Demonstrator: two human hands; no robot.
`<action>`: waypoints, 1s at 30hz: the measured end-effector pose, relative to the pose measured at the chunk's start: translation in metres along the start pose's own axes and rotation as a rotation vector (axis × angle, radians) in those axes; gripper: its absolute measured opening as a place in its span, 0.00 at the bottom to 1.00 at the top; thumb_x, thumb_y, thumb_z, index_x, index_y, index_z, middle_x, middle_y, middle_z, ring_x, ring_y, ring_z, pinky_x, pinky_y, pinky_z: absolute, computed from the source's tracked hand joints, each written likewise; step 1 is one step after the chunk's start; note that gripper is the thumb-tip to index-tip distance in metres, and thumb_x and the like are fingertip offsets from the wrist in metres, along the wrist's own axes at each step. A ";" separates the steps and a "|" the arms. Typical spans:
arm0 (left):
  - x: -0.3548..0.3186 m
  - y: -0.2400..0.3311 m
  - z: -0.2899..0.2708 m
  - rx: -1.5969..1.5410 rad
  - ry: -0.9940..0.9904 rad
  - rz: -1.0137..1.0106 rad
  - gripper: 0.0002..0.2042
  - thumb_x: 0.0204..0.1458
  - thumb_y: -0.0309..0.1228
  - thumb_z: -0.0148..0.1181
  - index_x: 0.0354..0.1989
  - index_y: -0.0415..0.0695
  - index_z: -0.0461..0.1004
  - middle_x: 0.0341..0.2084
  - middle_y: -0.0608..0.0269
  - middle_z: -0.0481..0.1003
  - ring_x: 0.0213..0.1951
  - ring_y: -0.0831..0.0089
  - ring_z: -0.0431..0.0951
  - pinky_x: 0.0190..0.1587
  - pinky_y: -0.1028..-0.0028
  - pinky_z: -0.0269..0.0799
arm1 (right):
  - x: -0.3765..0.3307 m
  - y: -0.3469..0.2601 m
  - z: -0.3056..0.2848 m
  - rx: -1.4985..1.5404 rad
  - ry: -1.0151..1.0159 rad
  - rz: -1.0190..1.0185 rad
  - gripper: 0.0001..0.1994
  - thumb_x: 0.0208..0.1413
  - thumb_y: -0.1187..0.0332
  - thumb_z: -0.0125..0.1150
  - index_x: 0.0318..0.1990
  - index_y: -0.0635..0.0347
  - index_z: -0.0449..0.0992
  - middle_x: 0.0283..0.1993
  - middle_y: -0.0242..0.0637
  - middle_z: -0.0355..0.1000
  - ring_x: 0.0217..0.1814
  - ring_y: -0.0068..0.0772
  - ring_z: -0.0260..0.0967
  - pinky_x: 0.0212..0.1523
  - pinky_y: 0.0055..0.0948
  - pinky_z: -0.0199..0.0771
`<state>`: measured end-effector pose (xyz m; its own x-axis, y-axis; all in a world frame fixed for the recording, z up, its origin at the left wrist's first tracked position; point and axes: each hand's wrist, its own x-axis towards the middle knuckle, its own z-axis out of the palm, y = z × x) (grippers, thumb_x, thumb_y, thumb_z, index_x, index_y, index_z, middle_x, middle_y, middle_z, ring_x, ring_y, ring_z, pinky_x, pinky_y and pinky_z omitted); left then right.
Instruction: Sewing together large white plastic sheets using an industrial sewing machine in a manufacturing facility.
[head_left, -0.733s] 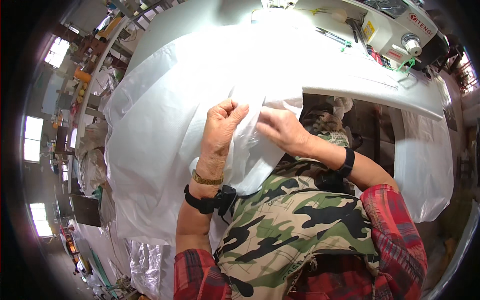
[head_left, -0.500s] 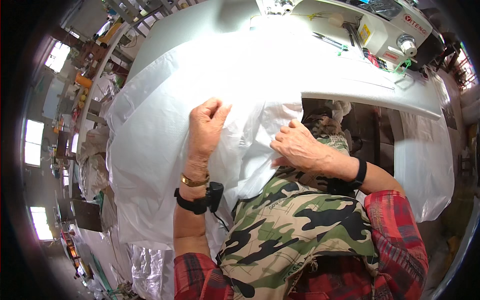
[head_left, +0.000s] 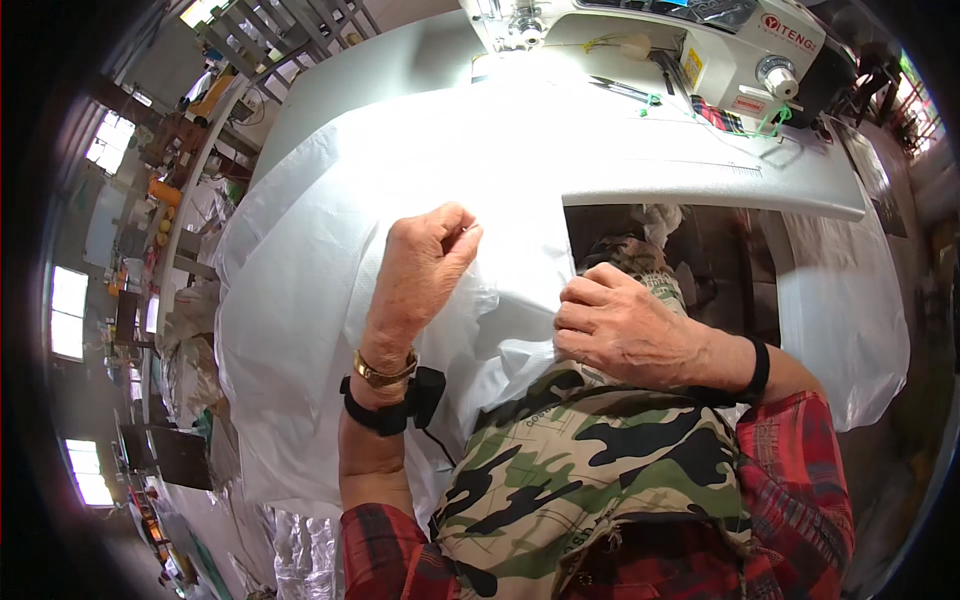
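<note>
A large, thin white sheet [head_left: 290,330], smooth and slightly shiny, spreads over the sewing table and hangs down toward my lap. My left hand [head_left: 420,265] is closed in a pinch on the sheet, thumb against fingers, near its middle. Nearer my body, my right hand [head_left: 630,325] has its fingers curled round the sheet's right edge by the table's cut-out. Between the two hands the sheet lies in loose folds. Beyond them stands a white sewing machine [head_left: 740,60]; bright light washes out the sheet in front of its needle area.
Black-handled tweezers [head_left: 625,90] and a plaid scrap [head_left: 718,115] lie by the machine. The table edge [head_left: 715,200] borders a cut-out before my knees. More white material [head_left: 840,310] hangs at the right. A camouflage apron [head_left: 600,450] covers my lap. Cluttered shelving lines the left.
My left hand has shifted slightly right and turned, still pinched. My right hand has moved a little right and nearer me, drawing its fingers closed. The view has also shifted slightly.
</note>
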<state>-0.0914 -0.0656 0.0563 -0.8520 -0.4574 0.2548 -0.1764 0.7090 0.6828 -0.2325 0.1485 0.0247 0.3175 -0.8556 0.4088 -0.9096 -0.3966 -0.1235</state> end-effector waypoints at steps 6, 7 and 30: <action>0.002 0.005 0.016 -0.152 -0.071 -0.060 0.06 0.57 0.22 0.60 0.28 0.36 0.73 0.16 0.70 0.66 0.21 0.85 0.61 0.23 0.78 0.59 | 0.024 0.005 -0.004 0.017 0.002 -0.129 0.06 0.50 0.65 0.61 0.27 0.55 0.74 0.29 0.29 0.67 0.40 0.30 0.64 0.43 0.32 0.65; 0.002 0.004 0.017 -0.185 -0.042 -0.060 0.06 0.57 0.23 0.60 0.28 0.36 0.73 0.16 0.71 0.66 0.21 0.86 0.61 0.24 0.79 0.59 | 0.026 0.005 -0.005 0.009 -0.018 -0.139 0.07 0.51 0.63 0.61 0.27 0.55 0.74 0.29 0.29 0.68 0.39 0.30 0.65 0.42 0.33 0.65; -0.002 -0.010 0.016 -0.328 -0.033 -0.191 0.06 0.59 0.24 0.59 0.30 0.36 0.75 0.18 0.75 0.69 0.23 0.89 0.63 0.24 0.81 0.57 | 0.046 0.030 0.011 0.067 0.044 0.048 0.12 0.57 0.59 0.63 0.31 0.59 0.75 0.31 0.35 0.71 0.40 0.37 0.71 0.44 0.37 0.68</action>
<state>-0.0957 -0.0633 0.0374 -0.8356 -0.5429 0.0835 -0.1705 0.4007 0.9002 -0.2422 0.0931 0.0298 0.2607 -0.8593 0.4401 -0.9030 -0.3784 -0.2038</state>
